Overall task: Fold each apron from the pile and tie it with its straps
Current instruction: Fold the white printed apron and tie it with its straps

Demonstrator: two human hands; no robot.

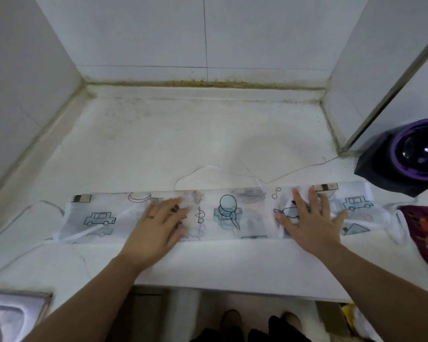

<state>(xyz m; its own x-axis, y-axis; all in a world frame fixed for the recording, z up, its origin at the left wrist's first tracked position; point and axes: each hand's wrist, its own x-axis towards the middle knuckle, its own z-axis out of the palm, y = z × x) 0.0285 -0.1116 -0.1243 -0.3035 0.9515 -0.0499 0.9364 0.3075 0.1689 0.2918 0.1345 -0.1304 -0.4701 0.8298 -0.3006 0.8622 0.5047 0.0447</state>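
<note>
the apron (229, 214) lies as a long folded strip across the near counter (183, 144); left hand (156, 225) and right hand (311, 218) press flat-fingered (gripping nothing), likely smoothing the fold.

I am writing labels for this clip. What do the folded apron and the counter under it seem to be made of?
Apron: it looks like thin, half-transparent plastic or coated fabric, white with printed cars and music notes. Prints of the lower layers show through faintly.
Counter: probably pale stone or a stone-like slab with a dull finish and faint stains. The exact material is unclear.
</note>
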